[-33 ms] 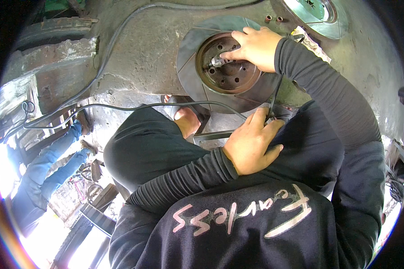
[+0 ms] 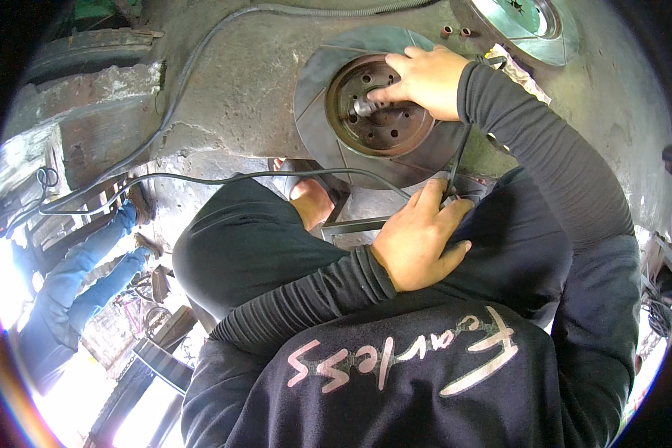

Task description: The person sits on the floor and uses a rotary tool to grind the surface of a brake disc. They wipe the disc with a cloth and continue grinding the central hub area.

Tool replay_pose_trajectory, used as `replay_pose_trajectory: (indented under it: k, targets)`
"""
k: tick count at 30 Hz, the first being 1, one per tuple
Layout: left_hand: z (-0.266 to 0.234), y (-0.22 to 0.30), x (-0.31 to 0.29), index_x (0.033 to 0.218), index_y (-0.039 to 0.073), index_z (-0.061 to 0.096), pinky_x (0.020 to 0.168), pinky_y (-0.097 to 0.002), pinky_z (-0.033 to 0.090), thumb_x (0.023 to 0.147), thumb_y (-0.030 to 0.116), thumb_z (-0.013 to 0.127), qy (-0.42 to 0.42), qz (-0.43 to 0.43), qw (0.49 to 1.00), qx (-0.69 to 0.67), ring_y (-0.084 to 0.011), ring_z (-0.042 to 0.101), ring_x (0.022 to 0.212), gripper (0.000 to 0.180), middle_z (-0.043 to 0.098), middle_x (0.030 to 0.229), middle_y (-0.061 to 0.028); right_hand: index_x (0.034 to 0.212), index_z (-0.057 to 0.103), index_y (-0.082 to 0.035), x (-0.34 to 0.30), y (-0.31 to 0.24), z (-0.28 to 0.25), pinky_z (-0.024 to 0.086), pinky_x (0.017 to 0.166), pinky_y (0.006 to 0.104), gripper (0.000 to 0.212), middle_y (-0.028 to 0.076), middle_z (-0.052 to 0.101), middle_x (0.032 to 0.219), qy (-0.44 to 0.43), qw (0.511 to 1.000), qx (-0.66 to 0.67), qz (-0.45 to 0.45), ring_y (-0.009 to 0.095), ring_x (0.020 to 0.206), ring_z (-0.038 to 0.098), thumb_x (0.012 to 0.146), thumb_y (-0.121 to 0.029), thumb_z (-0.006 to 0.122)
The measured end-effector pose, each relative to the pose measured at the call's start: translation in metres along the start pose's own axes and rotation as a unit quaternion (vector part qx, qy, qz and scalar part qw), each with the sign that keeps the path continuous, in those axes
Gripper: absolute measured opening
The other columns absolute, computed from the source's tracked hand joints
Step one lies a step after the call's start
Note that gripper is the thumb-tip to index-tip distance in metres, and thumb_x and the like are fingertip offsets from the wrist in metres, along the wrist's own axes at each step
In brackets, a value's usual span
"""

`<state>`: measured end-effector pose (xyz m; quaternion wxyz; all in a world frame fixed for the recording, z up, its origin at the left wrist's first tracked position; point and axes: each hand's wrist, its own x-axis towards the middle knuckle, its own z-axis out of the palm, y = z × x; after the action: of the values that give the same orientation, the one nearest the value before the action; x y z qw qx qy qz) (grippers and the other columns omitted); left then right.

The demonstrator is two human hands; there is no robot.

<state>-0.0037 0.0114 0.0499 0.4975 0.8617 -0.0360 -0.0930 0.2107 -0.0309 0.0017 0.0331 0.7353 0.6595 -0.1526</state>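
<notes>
A slotted brake disc (image 2: 313, 108) lies flat, its rusty recessed hub (image 2: 384, 143) pierced by several holes. Over the hub's right side, my right hand (image 2: 425, 78) is closed on a small rotary tool (image 2: 366, 106). Only its silver metal head shows, blurred, inside the hub near the centre; the palm hides the body. Below the disc, my left hand (image 2: 422, 239) rests over my lap with its fingers curled on a black cable (image 2: 336, 171). What lies under those fingers is mostly hidden. A dark cord (image 2: 459, 153) rises from there towards my right forearm.
Another brake disc (image 2: 564, 41) lies at the upper right, beside two small copper-coloured cylinders (image 2: 446, 31) and a crumpled wrapper (image 2: 519, 71). A grey hose (image 2: 201, 52) crosses the stained floor (image 2: 239, 104). At left, another person's jeans-clad legs (image 2: 89, 261) show.
The tool's silver head has shifted slightly within the hub and looks more blurred. Both hands have stayed almost in place.
</notes>
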Motion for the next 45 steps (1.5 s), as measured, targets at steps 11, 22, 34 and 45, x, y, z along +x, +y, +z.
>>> replay_pose_trajectory:
  k: [11,22,34,45]
  targets:
    - [-0.001,-0.005,0.001,0.122,0.002,0.055,0.087,-0.0437,0.048,0.075,0.015,0.075,0.001,0.003,1.000,0.007,-0.0414,0.055,0.101,0.052,0.046,0.113,-0.0243,0.134,0.056,-0.037,0.001,0.007,-0.008,0.055,0.082,0.0452,0.061,0.011,0.053,0.116,-0.044,0.999,0.003,-0.010,0.030,0.105,0.057,0.080,-0.010,0.065]
    - [-0.002,-0.004,0.002,0.122,0.002,0.055,0.087,-0.0436,0.048,0.075,0.015,0.075,-0.006,0.005,1.000,-0.002,-0.0413,0.055,0.101,0.052,0.046,0.114,-0.0246,0.135,0.056,-0.036,-0.002,0.004,-0.005,0.054,0.083,0.0436,0.061,0.013,0.053,0.121,-0.033,0.999,0.005,-0.008,0.030,0.107,0.056,0.080,-0.011,0.065]
    - [-0.001,-0.004,0.001,0.121,0.002,0.055,0.085,-0.0432,0.048,0.074,0.015,0.075,0.002,0.006,1.000,-0.003,-0.0404,0.056,0.099,0.052,0.046,0.111,-0.0236,0.133,0.058,-0.037,-0.001,0.001,-0.002,0.055,0.083,0.0415,0.062,0.012,0.053,0.120,0.004,1.000,-0.001,0.000,0.030,0.103,0.058,0.077,-0.012,0.069]
    - [-0.002,-0.002,0.002,0.121,0.002,0.056,0.085,-0.0431,0.049,0.074,0.014,0.075,0.003,0.009,1.000,0.000,-0.0405,0.056,0.099,0.052,0.046,0.112,-0.0236,0.134,0.057,-0.037,0.002,0.006,-0.002,0.055,0.082,0.0428,0.064,0.012,0.053,0.120,-0.014,1.000,0.002,0.006,0.030,0.105,0.057,0.076,-0.013,0.070]
